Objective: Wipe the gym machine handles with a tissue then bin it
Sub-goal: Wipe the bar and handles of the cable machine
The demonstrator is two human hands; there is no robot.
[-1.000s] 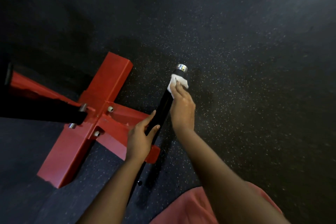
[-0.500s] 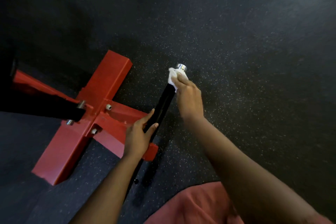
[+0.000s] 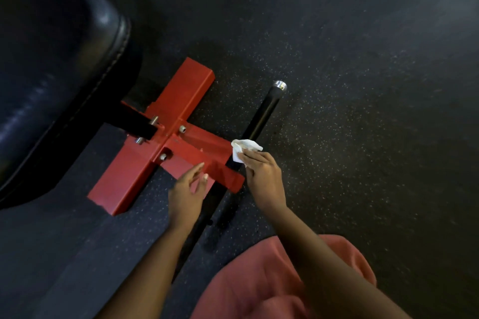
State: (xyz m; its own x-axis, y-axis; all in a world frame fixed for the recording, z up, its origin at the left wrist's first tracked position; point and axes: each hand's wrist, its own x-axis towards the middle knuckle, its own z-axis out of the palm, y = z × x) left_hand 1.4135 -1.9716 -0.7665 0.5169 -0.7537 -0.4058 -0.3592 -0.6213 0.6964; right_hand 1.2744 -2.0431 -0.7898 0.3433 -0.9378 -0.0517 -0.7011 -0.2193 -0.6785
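Right hand [image 3: 264,179] pinches tissue [image 3: 245,149] at handle [image 3: 261,116] base; left hand [image 3: 186,193] fingers straight, holding nothing; advise wrapping tissue fully round grip.

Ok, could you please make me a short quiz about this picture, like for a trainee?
1. True or false: the left hand grips the handle.
2. Where is the tissue? A at the handle's far tip; B on the handle, right beside the red frame; C off the handle altogether.
3. Which hand holds the tissue?
Key: 1 false, its fingers are straight and hold nothing; 2 B; 3 the right hand.
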